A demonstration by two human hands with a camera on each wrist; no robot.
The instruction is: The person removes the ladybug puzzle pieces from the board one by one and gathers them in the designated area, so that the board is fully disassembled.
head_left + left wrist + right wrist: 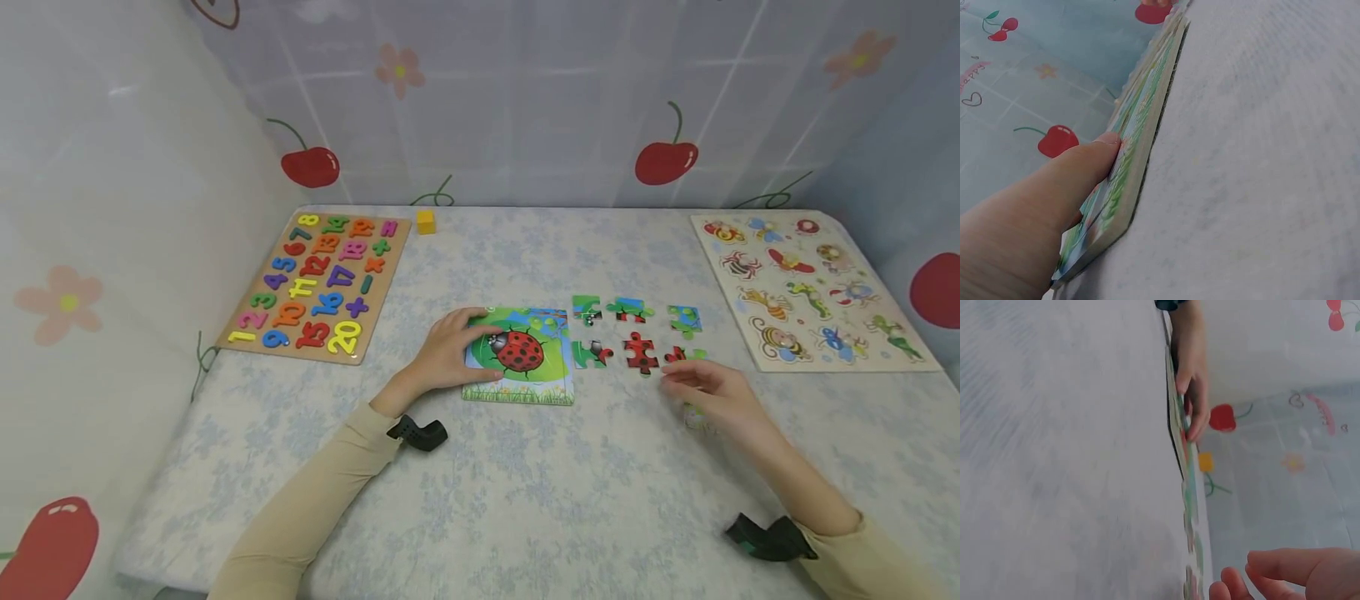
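Observation:
My left hand [442, 354] rests on the left side of a square ladybug puzzle board [551, 367], with thumb and forefinger spread over its picture. In the left wrist view the thumb [1060, 187] lies straight on the board's face. My right hand [716, 396] hovers at the right end of the loose jigsaw pieces, fingers loosely bent, with nothing seen between them. Nearest its fingertips are a red-and-black piece [675, 356] and a ladybug-body piece [641, 353]. Another piece [696, 417] lies partly hidden under that hand.
More jigsaw pieces [630, 310] lie right of the board. A wooden number puzzle [300, 292] sits at the left, with a yellow block [426, 222] beside it. On the right lies an insect puzzle board [810, 287]. A patterned cloth [525, 483] covers the table.

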